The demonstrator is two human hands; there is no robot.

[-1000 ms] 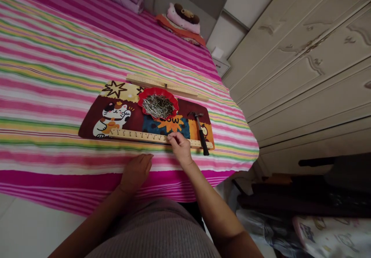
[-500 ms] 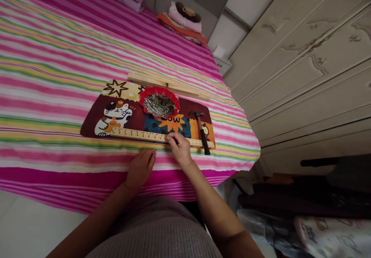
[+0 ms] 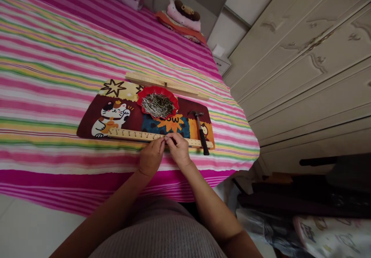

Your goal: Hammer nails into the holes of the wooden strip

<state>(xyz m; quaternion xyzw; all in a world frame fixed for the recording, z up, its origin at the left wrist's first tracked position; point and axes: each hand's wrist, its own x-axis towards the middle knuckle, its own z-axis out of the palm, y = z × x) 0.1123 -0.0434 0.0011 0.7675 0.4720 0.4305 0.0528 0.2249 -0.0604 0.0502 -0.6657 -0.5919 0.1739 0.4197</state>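
Along the near edge of the cartoon mat (image 3: 133, 120) lies the wooden strip (image 3: 124, 134), its long axis running from nine o'clock to three, the right end dipping slightly toward the person. It is pale, narrow and straight-edged; thin metal nails (image 3: 141, 135) stick up in a row on its left part, and small dark dots mark its right end.

The left hand (image 3: 151, 156) and right hand (image 3: 179, 149) meet at the strip's middle, each with thumb and fingers drawn together; whether a nail is pinched there is too small to tell.

Toward twelve o'clock sits a scalloped, glossy red bowl (image 3: 143, 105) heaped with loose, shiny nails. Beyond it lies more pale wood (image 3: 182, 89). At four o'clock from the bowl, the hammer (image 3: 201, 130) crosses the strip, metal head toward eleven, black grip toward five. Striped cloth (image 3: 58, 95) spreads underneath.
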